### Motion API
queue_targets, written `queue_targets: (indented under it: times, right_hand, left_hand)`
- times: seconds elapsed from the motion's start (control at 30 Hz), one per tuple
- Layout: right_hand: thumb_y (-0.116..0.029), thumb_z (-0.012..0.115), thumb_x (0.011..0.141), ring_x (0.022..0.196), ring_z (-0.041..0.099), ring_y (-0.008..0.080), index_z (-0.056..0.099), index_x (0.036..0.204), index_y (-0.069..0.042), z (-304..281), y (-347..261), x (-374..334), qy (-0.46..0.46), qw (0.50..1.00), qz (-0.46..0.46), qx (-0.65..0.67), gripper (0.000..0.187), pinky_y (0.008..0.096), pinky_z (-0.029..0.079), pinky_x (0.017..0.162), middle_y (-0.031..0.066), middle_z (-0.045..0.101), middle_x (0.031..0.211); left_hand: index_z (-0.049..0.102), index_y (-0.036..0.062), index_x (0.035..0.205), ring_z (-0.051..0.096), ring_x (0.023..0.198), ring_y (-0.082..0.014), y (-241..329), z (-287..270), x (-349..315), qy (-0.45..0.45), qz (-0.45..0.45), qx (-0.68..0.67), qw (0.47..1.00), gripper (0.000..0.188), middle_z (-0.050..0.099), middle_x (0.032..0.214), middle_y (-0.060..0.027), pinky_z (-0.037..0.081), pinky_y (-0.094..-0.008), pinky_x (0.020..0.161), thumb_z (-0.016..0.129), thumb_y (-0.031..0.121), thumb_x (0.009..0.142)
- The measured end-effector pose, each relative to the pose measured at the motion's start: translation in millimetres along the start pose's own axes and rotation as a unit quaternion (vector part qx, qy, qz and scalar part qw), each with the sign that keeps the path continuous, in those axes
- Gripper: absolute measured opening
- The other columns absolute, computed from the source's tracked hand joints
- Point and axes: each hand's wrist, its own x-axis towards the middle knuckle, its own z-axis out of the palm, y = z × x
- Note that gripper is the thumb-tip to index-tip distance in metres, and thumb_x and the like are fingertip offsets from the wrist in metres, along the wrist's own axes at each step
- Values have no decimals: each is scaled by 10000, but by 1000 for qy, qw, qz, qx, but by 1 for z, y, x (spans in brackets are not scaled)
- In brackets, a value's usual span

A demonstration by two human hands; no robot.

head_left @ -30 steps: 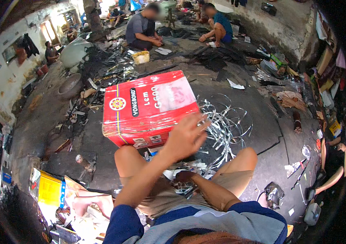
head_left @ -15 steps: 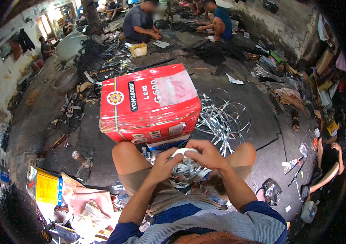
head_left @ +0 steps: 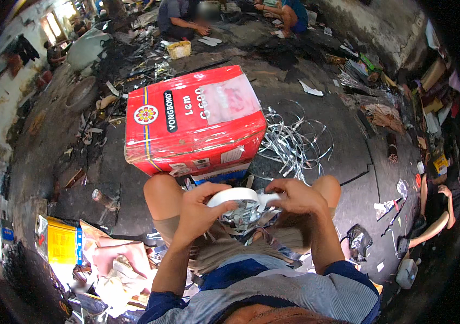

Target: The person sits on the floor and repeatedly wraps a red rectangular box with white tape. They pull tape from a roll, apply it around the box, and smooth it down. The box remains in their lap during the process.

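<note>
A roll of white tape [head_left: 234, 196] is gripped by my left hand [head_left: 193, 211], thumb on the near side and fingers along the far side. My right hand [head_left: 299, 198] pinches a short white strip [head_left: 268, 198] at the roll's right side. Both hands are above my lap, between my bent knees. Just under them is a heap of shiny silver strips [head_left: 242, 217]. Beyond my hands stands a large red cardboard box [head_left: 187, 146], with a blue and white thing [head_left: 220, 177] partly hidden beneath its near edge.
Looped silver strips [head_left: 297, 143] lie right of the box. A yellow tin [head_left: 61, 245] and pale scraps [head_left: 119, 264] lie at near left, a black plastic bag [head_left: 358, 241] at near right. Two people [head_left: 178, 20] sit at the far side. Another person's limbs [head_left: 434, 229] show at the right.
My hands have moved apart, the left one leftward and the right one rightward. The white roll, mostly covered before, now shows its rim. The view has shifted slightly.
</note>
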Motion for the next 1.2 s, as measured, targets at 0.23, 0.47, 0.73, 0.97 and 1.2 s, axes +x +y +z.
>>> queue_targets:
  times: [0.23,0.47,0.73,0.97,1.2]
  right_hand:
    - [-194,836,801,954,711,257,731,1128,-28,28,-14,2,112,971,-155,144,381,364,539,875,141,746,1034]
    - [-172,838,787,1030,709,282,718,1109,-22,16,-19,-2,137,971,-160,110,376,372,538,903,146,733,1083]
    - [-164,857,776,962,672,161,693,1138,-23,28,-19,-4,47,967,-133,214,422,320,523,858,88,727,1011]
    - [-173,755,912,804,608,63,706,970,-17,-19,-17,11,-42,935,-90,342,174,249,489,713,-6,699,873]
    - [-224,708,946,693,562,71,693,946,-2,-96,-34,107,-5,972,-208,108,222,265,452,625,-27,619,747]
  left_hand:
    - [744,16,1056,694,864,-183,17,38,9,-19,95,153,983,314,728,945,-94,542,-304,779,846,125,779]
    - [757,59,1053,621,938,-234,4,33,11,4,152,237,960,353,605,1004,-97,514,-349,798,860,149,728]
    - [719,97,1177,582,723,-152,22,28,9,-101,65,171,978,495,582,811,-27,472,-291,656,889,182,720]
    - [715,35,1162,593,762,-20,83,-101,18,-102,-8,71,992,442,689,858,47,451,-216,659,836,71,739]
    - [687,21,1067,507,614,-35,128,-212,71,75,45,320,943,297,545,648,51,411,-215,587,750,1,777]
